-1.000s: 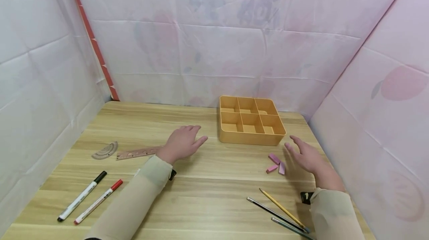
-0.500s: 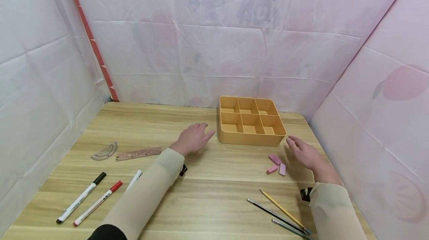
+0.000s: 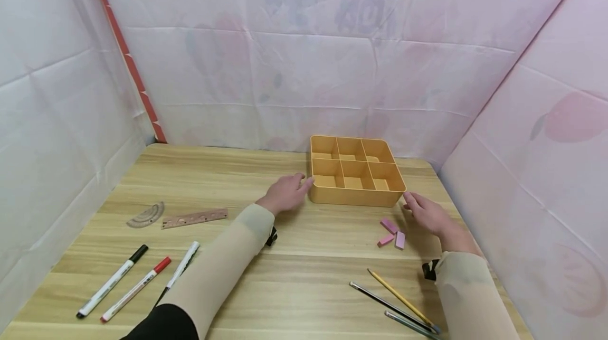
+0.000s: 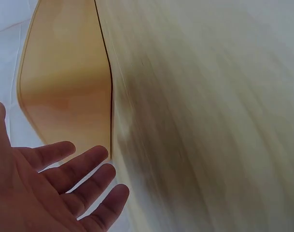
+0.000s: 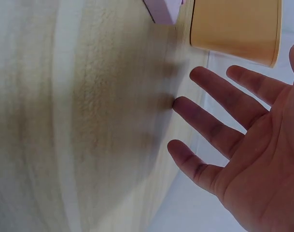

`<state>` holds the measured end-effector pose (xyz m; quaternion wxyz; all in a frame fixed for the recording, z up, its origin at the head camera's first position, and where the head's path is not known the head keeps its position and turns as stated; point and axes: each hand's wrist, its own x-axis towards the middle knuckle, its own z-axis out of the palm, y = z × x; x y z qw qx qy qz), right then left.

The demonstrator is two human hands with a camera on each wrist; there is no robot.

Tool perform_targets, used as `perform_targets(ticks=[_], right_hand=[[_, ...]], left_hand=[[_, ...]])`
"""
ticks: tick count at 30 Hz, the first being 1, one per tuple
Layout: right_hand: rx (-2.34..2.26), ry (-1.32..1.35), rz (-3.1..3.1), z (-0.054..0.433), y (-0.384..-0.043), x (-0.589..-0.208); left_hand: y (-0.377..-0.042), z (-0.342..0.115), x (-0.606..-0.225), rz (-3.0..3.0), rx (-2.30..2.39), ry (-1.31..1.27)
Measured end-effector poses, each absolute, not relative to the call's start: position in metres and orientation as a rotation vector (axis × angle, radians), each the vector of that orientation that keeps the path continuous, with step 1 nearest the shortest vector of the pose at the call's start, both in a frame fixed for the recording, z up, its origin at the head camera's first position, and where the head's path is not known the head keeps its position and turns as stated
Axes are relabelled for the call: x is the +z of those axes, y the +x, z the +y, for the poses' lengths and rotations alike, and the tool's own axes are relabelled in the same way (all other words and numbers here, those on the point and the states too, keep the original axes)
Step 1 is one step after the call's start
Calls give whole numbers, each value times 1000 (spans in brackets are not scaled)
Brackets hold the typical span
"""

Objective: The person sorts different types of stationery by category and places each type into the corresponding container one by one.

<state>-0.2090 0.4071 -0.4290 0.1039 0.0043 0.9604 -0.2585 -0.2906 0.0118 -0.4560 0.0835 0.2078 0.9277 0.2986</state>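
An orange-yellow organizer box (image 3: 353,197) divided into several compartments stands at the back of the wooden table. Just off its left front corner is my left hand (image 3: 286,192), the thumb close to the wall; whether it touches cannot be told. In the left wrist view that hand (image 4: 64,188) has its fingers spread and slightly bent, with nothing held. My right hand (image 3: 429,216) is by the box's right front corner. The right wrist view shows this hand (image 5: 248,130) with fingers extended, apart from the box (image 5: 233,26). Several pink-purple erasers (image 3: 388,225) lie in front of the box.
Pencils (image 3: 401,298) lie at the front right. On the left are a protractor (image 3: 145,215), a ruler (image 3: 195,218), a black-capped marker (image 3: 112,282), a red-capped marker (image 3: 135,289) and a white-capped marker (image 3: 182,265), partly behind my left sleeve. Fabric walls (image 3: 304,76) enclose the table.
My left hand has moved right, up to the box's left side, uncovering the ruler's end and the white-capped marker. The right hand has shifted slightly left toward the box corner. The box stays put.
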Motion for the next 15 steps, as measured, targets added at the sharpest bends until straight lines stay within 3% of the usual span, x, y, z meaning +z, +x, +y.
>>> perform_targets(ticks=[15], right_hand=[[-812, 2, 2784, 399, -212, -425]], left_hand=[[-287, 28, -460, 2661, 1021, 520]])
